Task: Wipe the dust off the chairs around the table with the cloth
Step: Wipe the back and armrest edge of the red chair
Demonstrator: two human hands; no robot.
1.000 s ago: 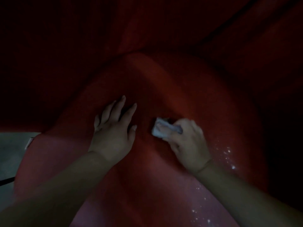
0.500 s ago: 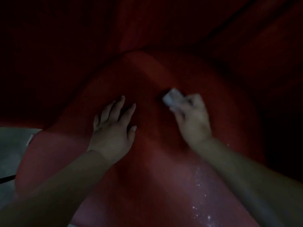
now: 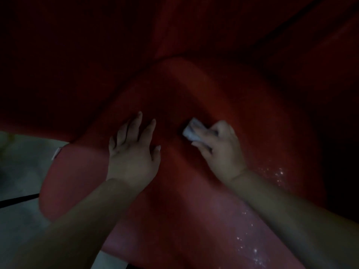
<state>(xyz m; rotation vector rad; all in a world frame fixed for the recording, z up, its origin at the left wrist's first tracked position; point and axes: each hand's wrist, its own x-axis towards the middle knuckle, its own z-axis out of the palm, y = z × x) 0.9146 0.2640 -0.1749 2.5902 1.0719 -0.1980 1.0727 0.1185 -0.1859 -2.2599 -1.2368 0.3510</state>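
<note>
Left hand flat, fingers spread, on red chair seat. Right hand grips white cloth vs seat, just right of left hand. Pale floor far left.

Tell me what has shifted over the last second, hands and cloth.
The right hand, gripping the cloth, swept away from the body up the red chair seat, then came part of the way back toward the body. The left hand stayed flat on the seat with fingers spread. Nothing was let go.
</note>
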